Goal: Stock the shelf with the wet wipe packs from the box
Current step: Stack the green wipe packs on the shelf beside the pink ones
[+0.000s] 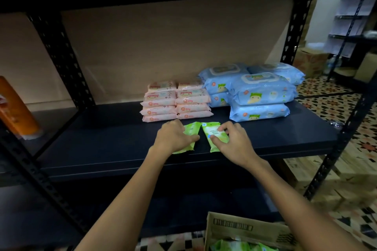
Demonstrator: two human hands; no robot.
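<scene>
Two small green wet wipe packs lie side by side near the front of the dark shelf (114,144). My left hand (173,136) lies over the left green pack (190,128), thumb against its right edge. My right hand (234,140) pinches the right green pack (212,131) between thumb and fingers. Behind them stand two stacks of pink packs (175,102) and stacks of bigger blue packs (259,91). At the bottom edge a cardboard box (244,228) holds more green packs (234,246).
An orange bottle (16,108) stands on the shelf at the far left. Black perforated uprights (61,57) frame the bay, with a dark board overhead. To the right are patterned floor tiles (336,108), more cardboard boxes and another rack.
</scene>
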